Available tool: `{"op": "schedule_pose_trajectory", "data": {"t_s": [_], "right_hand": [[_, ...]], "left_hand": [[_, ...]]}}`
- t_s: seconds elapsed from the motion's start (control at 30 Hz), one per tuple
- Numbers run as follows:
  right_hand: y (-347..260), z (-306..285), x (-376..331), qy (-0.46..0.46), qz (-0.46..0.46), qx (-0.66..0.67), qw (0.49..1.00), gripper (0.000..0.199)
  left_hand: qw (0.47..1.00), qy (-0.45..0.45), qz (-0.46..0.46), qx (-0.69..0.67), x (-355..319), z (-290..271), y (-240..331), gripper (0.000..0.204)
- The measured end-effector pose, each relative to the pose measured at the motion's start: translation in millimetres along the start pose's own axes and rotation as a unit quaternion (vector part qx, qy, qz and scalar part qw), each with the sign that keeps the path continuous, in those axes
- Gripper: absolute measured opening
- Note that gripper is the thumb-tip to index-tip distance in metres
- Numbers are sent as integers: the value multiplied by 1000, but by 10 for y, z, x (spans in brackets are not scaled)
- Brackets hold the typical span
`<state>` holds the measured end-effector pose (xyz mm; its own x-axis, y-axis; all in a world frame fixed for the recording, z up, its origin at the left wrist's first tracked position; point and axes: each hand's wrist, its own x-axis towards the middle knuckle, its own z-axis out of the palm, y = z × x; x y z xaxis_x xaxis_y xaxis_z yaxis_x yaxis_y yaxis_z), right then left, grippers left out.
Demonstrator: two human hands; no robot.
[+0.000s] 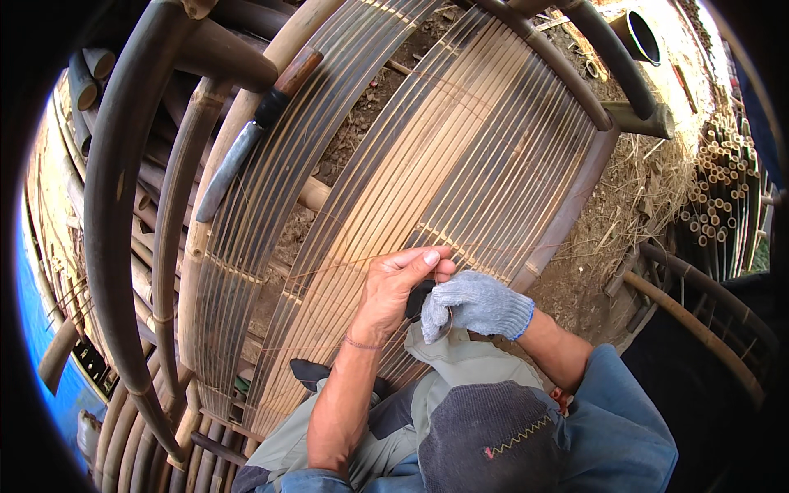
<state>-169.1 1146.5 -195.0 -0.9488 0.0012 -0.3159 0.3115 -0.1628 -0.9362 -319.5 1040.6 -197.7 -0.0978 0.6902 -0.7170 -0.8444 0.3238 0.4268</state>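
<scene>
My bare left hand is closed in a pinch above a panel of thin, pale and dark bamboo slats. A thin brown strand runs across the slats to its fingers. Close against it, my right hand wears a grey knitted glove with a blue cuff. Its fingers are closed too, and a fine loop of strand hangs beside them. Between the hands shows something black that I cannot make out. A knife with a brown wooden handle lies on the left bamboo rail, away from both hands.
A curved dark bamboo frame rises at the left, with stacked poles behind it. Bundled bamboo pieces stand at the far right, with shavings on the ground before them. A dark bucket sits at the far end.
</scene>
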Motion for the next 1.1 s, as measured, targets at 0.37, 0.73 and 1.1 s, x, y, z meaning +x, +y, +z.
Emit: {"op": "schedule_pose_trajectory", "data": {"t_s": [0.37,0.73,1.1], "right_hand": [[79,54,-65,14,44,103,994,20],[654,-1210,-1298,662,279,-332,612,48],[798,-1564,-1412,658,158,-40,735,37]], "left_hand": [[999,35,16,-3,-16,-103,-90,27],[976,146,43,159,-311,-831,315,20],[975,85,19,205,-331,-532,192,22]]}}
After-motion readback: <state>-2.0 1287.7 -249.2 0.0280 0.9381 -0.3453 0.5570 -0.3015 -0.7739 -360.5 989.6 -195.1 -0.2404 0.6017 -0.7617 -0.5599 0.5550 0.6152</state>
